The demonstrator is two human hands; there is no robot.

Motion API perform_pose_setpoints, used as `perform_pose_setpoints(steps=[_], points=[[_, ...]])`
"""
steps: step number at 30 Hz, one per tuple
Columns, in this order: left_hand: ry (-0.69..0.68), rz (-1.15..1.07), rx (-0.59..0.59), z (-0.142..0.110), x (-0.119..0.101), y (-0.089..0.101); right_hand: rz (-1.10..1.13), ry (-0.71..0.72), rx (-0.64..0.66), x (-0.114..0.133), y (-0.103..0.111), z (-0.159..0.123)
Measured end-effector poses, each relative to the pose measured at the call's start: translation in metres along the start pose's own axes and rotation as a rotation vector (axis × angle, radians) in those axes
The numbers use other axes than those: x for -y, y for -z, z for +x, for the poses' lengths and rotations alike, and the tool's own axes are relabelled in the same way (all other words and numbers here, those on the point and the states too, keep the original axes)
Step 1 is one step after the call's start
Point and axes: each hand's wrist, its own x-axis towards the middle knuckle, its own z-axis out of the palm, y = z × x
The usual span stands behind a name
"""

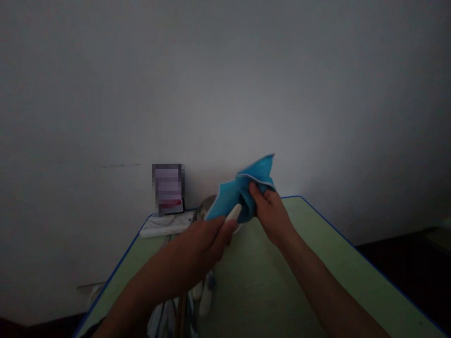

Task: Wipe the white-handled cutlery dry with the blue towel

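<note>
As forearms point(317, 276) converge over table point(264, 291), left fingers point(226, 228) clamp white object point(234, 212), right fingers point(257, 195) pinch blue cloth point(225, 197).

Tons of room on the right for my right hand point(269, 211), table's point(275, 281) open out to its right edge. Left's a mess though: white strip point(164, 225) and propped-up screen point(169, 188) jam the far-left corner, white-handled stuff point(206, 300) sits under my left arm point(151, 277), and the wall point(225, 94) stops me past the far edge.
</note>
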Motion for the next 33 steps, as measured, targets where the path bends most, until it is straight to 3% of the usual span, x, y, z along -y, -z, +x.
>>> perform_pose_setpoints(steps=[2,6,11,15,22,28,33], points=[[0.003,-0.053,0.007,-0.003,0.002,0.007,0.021,-0.059,0.0,0.003,0.005,0.003],[0.018,-0.171,-0.098,-0.005,0.011,0.017,0.392,-0.186,0.029,0.018,0.019,0.007],[0.046,-0.315,-0.184,-0.003,0.018,0.017,0.513,-0.178,0.174,0.026,0.032,0.009],[0.035,-0.337,-0.175,-0.001,0.009,0.009,0.592,-0.191,0.206,0.02,0.02,0.006],[0.072,-0.213,-0.149,0.003,0.001,0.001,0.822,-0.352,0.243,0.012,0.001,-0.003],[0.069,-0.221,-0.039,0.002,0.0,0.007,0.857,-0.277,0.271,0.013,0.006,-0.003],[0.055,-0.175,-0.108,0.002,0.003,0.003,0.86,-0.238,0.275,0.022,0.002,-0.006]])
